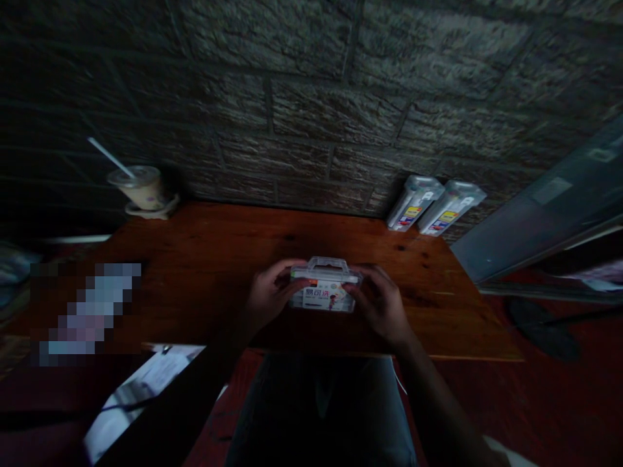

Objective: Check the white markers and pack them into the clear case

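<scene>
A small clear plastic case with a carry handle (325, 297) stands upright near the front edge of the wooden table. Its front bears a printed label with a cartoon figure and Chinese characters. My left hand (272, 290) grips its left end, thumb across the upper front. At the right end, my right hand (382, 301) holds it the same way, with the thumb on the front near the top. What lies inside the case is too dim to make out.
Two similar clear cases with coloured labels (411, 202) (450, 209) stand at the table's back right. A lidded drink cup with a straw (141, 187) is at the back left. Behind the wooden table (219, 243) rises a stone-block wall (302, 117). A pixelated patch covers the left side.
</scene>
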Tool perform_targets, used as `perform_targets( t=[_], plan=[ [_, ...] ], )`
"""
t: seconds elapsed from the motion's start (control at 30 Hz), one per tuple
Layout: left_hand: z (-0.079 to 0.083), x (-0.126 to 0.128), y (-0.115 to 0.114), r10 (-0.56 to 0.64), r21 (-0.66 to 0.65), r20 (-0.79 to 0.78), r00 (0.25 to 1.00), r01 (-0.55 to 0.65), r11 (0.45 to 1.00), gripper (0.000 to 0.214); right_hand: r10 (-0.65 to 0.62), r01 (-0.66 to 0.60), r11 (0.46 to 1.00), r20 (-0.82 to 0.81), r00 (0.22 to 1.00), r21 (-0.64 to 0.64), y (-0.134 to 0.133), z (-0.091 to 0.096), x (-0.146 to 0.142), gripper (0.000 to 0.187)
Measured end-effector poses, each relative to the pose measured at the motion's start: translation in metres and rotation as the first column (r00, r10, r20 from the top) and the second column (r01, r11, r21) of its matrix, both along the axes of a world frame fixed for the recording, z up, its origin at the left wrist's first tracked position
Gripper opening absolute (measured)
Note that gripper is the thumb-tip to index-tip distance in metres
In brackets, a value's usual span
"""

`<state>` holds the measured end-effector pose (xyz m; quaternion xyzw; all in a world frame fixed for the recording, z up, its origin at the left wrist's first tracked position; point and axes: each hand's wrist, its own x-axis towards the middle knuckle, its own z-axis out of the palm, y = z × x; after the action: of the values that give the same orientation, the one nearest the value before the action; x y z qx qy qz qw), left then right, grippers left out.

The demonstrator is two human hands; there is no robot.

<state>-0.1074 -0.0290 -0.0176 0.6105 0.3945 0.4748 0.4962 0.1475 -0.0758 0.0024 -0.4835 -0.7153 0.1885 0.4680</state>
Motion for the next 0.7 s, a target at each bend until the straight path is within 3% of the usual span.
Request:
perform_targets(
  t=[0.13, 0.4, 0.57, 0.7],
  plan=[
    [0.002, 0.000, 0.000, 0.012, -0.016, -0.050, 0.999, -0.013, 1.000, 0.037, 0.001, -0.002, 1.000, -0.031, 1.000, -0.028, 0.002, -0.003, -0.002, 0.027],
    [0.000, 0.003, 0.000, 0.016, -0.075, -0.143, 0.990, -0.027, 0.997, 0.046, -0.018, -0.030, 0.979, -0.231, 0.973, -0.202, 0.001, -0.026, -0.010, 0.029],
    [0.004, 0.003, 0.000, -0.020, -0.129, -0.090, 0.996, 0.008, 0.992, 0.049, -0.006, -0.063, 0.974, -0.304, 0.953, -0.219, -0.002, -0.029, -0.012, 0.031],
    [0.007, 0.007, -0.001, 0.018, -0.166, -0.026, 0.999, -0.023, 0.986, 0.045, -0.035, -0.018, 0.982, -0.275, 0.961, -0.189, -0.003, -0.026, -0.011, 0.028]
  ],
)
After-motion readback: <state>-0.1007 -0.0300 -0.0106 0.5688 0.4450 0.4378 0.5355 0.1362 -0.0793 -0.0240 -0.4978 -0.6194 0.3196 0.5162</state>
